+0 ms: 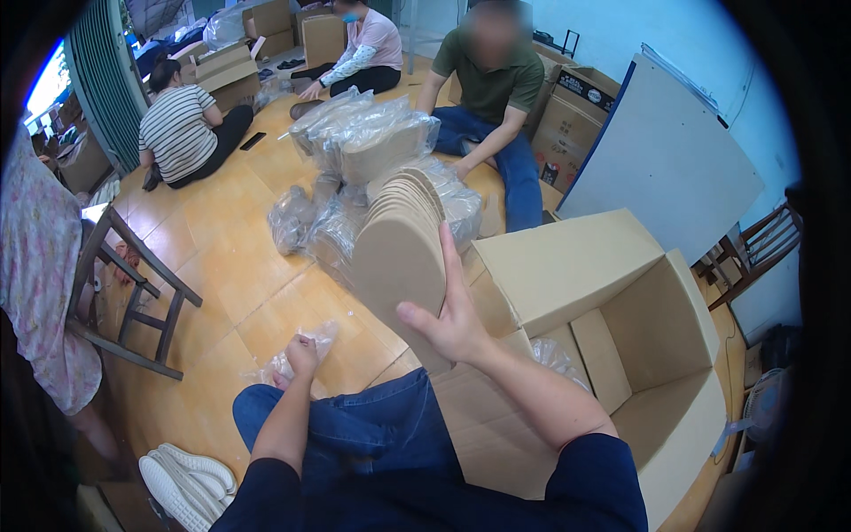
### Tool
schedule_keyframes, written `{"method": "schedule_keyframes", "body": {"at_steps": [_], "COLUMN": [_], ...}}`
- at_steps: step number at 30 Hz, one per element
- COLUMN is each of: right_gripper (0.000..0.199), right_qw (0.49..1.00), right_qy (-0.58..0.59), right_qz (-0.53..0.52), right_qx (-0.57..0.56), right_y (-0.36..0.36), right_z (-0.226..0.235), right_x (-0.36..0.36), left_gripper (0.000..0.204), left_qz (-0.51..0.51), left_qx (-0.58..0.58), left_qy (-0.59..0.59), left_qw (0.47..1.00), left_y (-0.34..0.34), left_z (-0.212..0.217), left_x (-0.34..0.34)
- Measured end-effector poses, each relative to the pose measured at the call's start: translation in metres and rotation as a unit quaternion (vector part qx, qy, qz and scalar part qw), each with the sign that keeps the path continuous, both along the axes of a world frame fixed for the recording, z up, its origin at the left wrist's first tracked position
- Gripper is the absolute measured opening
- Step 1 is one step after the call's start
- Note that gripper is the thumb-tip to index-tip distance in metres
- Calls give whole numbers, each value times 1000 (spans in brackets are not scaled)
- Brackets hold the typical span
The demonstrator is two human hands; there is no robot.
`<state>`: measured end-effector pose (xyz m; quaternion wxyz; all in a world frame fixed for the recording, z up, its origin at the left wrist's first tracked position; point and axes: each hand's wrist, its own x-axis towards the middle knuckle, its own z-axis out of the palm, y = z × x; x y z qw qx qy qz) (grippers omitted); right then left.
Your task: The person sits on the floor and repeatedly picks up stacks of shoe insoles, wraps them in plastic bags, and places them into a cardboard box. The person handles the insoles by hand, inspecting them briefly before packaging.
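My right hand (pixel 456 326) grips a thick stack of tan insoles (pixel 397 262), thumb on the front face and fingers along the side. The stack is held up and tilted, its rounded ends fanned out at the top. Lower down and to the left, above my bent knee, my left hand (pixel 301 356) is closed on a crumpled clear plastic bag (pixel 323 336). Beyond the stack lies a heap of bagged insoles (pixel 381 146) in clear plastic, partly hidden by it.
An open cardboard box (pixel 660 332) with clear plastic inside stands at my right. A wooden stool (pixel 142 293) is at the left, white shoe soles (pixel 182 483) at lower left. One person (pixel 487 89) sits across the heap; two others sit farther back. A large board (pixel 660 160) leans behind.
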<state>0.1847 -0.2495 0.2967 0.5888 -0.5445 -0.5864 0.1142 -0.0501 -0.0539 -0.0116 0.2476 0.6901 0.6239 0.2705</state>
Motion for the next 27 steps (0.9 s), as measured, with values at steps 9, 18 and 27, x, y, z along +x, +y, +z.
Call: {"method": "schedule_keyframes", "body": {"at_steps": [9,18,27], "right_gripper": [72,63,66], "right_qw": [914,895,873], "right_qy": [371,390,428], "right_qz": [108,83,86], "right_qx": [-128,-202,-217], "right_y": [6,0,2], "right_z": [5,11,8], "right_x": [-4,-6,-6], "left_gripper": [11,11,18], "left_qz": [22,-168,-187], "left_qx": [-80,2,-33], "left_qy": [-280,-424,-320], "left_qw": [956,890,928], "left_y": [-2,-17,-49], "left_z": [61,175,131], "left_x": [-6,44,25]}}
